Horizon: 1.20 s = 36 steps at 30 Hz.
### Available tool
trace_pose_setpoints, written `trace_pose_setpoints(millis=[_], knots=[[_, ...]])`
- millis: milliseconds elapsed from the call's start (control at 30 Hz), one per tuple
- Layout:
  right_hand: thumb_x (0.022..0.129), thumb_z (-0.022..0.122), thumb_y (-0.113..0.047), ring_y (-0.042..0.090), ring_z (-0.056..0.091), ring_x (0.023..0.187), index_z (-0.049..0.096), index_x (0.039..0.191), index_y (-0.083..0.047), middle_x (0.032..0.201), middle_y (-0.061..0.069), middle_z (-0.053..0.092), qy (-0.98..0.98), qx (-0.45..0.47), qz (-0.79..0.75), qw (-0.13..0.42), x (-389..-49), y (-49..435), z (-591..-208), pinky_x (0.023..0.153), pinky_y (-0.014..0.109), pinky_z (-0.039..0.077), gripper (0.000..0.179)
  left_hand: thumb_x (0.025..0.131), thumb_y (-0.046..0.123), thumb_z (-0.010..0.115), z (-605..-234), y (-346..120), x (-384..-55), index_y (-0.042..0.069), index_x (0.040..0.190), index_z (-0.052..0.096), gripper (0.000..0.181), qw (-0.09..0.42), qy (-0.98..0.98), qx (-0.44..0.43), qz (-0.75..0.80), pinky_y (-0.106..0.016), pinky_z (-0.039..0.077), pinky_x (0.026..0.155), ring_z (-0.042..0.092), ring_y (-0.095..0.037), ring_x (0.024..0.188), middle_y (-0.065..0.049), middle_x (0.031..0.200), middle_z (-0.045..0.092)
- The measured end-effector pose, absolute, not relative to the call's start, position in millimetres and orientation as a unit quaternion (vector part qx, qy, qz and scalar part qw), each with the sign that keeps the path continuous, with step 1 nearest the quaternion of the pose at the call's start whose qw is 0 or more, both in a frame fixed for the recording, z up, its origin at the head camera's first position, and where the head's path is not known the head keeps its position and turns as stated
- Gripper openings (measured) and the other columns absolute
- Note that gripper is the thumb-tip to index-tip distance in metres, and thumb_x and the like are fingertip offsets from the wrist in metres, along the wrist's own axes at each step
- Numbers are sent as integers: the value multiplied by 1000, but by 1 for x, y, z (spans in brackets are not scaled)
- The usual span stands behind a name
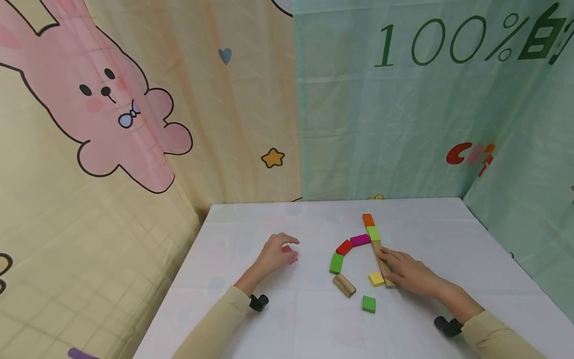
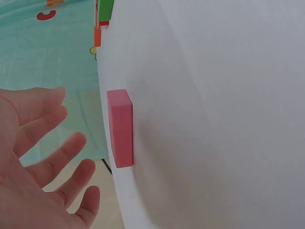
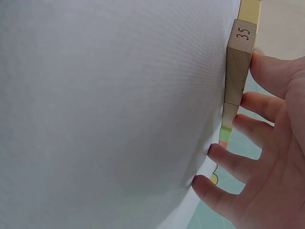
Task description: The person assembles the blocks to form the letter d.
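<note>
My left hand [image 1: 272, 253], fingers loosely spread, hovers over a pink block [image 2: 121, 129] that lies on the white table. In the left wrist view a gap shows between the fingers and the block. On the other side, my right hand [image 1: 414, 273] rests its thumb and fingertips along a row of plain wooden blocks [image 1: 380, 262]. The nearest of these has "35" printed on its end, seen in the right wrist view. Beyond them the row continues with a lime block [image 1: 373, 233] and an orange block [image 1: 368, 220]. A yellow block [image 1: 376, 279] sits against the row's left side.
Left of the row curve a magenta block [image 1: 360, 240], a red block [image 1: 344, 247], a green block [image 1: 336, 263] and a wooden block with a grooved look [image 1: 344, 285]. Closer in lies a small green block [image 1: 369, 304]. Printed curtains [image 1: 251, 109] hang behind the table [image 1: 305, 319].
</note>
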State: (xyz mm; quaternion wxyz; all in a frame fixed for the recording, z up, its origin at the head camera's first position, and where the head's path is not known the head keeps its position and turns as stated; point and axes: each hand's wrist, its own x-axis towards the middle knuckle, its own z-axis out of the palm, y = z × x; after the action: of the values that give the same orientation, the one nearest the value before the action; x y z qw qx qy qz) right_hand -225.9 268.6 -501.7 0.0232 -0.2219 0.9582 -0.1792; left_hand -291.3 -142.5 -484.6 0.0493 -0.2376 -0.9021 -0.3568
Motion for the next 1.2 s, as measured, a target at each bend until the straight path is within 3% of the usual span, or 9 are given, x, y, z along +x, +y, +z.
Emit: trace_pose_setpoints(millis=[233,600,767,967,1200], knots=[[101,61,-34,51,37,135,41,153,-5,158,20,34,959,-219,-179,23,-225,269,-500,95,72,39,64,88,7,75,-490,-156,-295,4,114,75,27,61,-907,-196,-369,-50,43,99,53,-34,115,-11,119,66],[99,62,-40,49,36,137,41,154,-6,158,20,35,960,-214,-179,26,-227,271,-501,98,70,38,68,86,13,78,-502,-163,-294,9,123,71,38,19,-916,-147,-373,-52,46,98,53,-36,118,-17,124,61],[97,64,-42,48,37,137,41,153,-8,157,20,36,962,-205,-176,29,-230,269,-500,98,69,39,70,83,15,82,-502,-164,-291,9,129,67,49,13,-922,-136,-363,-51,46,94,53,-35,113,-18,119,62],[95,69,-36,48,40,136,45,151,-5,154,21,39,963,-205,-172,36,-231,269,-497,99,65,41,68,84,26,83,-506,-160,-293,6,134,63,57,5,-933,-125,-337,-44,47,87,51,-29,106,-11,110,62],[94,71,-35,48,41,135,47,149,-4,153,22,40,961,-212,-173,43,-232,267,-495,100,62,43,68,81,32,85,-500,-150,-291,7,124,68,53,0,-947,-79,-312,-40,46,78,47,-28,102,-9,103,56]])
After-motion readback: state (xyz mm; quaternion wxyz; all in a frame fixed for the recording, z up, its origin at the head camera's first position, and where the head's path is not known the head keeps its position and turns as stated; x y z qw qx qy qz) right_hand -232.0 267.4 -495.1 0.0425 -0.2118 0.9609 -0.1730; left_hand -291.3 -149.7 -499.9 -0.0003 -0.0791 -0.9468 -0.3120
